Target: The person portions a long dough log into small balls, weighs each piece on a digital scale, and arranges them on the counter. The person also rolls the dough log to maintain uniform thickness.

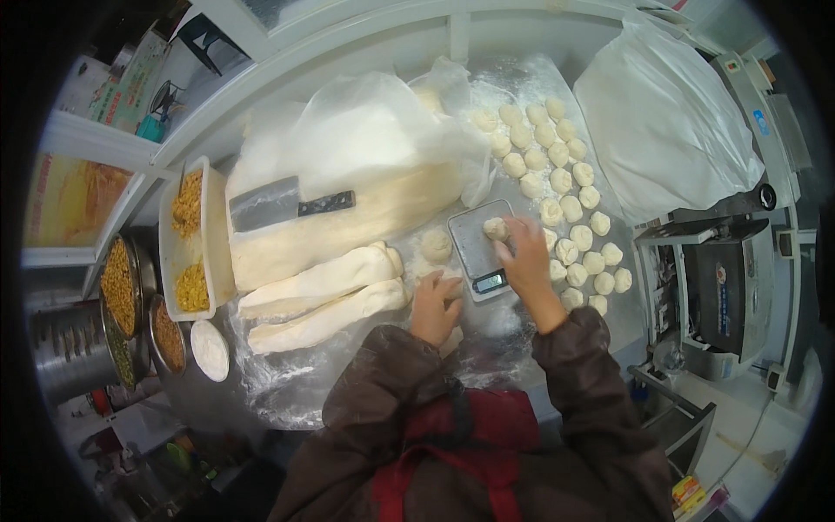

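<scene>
My right hand (527, 256) is over a small digital scale (471, 245) with a lit display. Its thumb and fingertips, slightly blurred, are at the side of a dough ball (496, 228) on the scale's plate. Left of the scale, my left hand (434, 308) rests low over the floured table with curled fingers at some pale dough; whether it grips that dough is hidden. Just above those fingers sits another dough ball (436, 245). A further dough piece (451, 342) shows partly beside my left wrist. Two long dough strips (326, 314) lie to the left.
A big dough slab (391, 196), partly under plastic sheeting (365, 124), carries a dough cutter (266, 203). Several dough balls (571, 209) cover the table's right side. Far left are a filling tub (207, 241), bowls and a flour bowl (210, 350). A white bag (659, 117) stands back right.
</scene>
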